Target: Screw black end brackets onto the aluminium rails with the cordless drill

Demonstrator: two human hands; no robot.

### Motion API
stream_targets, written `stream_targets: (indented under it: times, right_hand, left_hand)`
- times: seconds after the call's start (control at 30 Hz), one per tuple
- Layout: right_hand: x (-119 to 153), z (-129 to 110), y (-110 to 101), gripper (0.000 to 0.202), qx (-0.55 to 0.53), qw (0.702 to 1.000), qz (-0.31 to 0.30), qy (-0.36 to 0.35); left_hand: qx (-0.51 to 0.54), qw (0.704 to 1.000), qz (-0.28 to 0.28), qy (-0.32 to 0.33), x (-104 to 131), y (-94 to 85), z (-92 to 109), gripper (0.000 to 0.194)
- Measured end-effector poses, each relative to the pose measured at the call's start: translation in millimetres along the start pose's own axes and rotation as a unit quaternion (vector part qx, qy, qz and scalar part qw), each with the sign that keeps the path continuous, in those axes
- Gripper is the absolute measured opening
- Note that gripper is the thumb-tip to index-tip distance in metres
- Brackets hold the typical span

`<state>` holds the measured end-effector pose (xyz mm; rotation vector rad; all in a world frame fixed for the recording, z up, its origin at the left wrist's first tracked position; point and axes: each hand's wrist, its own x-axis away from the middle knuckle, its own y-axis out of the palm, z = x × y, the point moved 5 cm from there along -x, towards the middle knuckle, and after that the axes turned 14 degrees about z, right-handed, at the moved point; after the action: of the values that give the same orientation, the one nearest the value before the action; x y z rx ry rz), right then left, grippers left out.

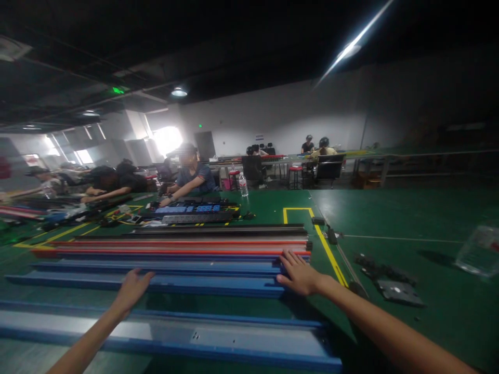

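Two hands: left hand at the near edge of the blue rails, right hand over their right ends — both spread loose, neither seen gripping; how firmly they touched, I couldn't tell.
Blue rails: lay lengthwise on the green table, between the red rails and the front rail.
Red rails: lay close behind — an uneven push by either hand could skew the blue rails into them.
Black parts: sat where a sweeping right arm might catch them.
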<state>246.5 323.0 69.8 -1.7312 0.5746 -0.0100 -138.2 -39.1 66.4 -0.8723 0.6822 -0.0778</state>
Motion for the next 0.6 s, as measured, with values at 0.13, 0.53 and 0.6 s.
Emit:
stream_targets:
  times: [0.13,0.53,0.6]
  right_hand:
    - [-7.8,12.8,-11.1,0.058,0.014,1.0,0.02,0.002]
    - [-98.8,109.3,-10.3,0.034,0.113,0.985,0.053,0.118]
    - [-103.3,115.0,-2.8,0.034,0.114,0.986,0.049,0.116]
  left_hand:
    - [-0.004,0.992,-0.065,0.107,-2.5,38.1,49.7,0.048]
    - [-0.093,0.951,-0.156,0.25,-71.9,198.2,218.2,0.035]
    - [-0.102,0.945,-0.178,0.255,-77.3,211.5,217.8,0.034]
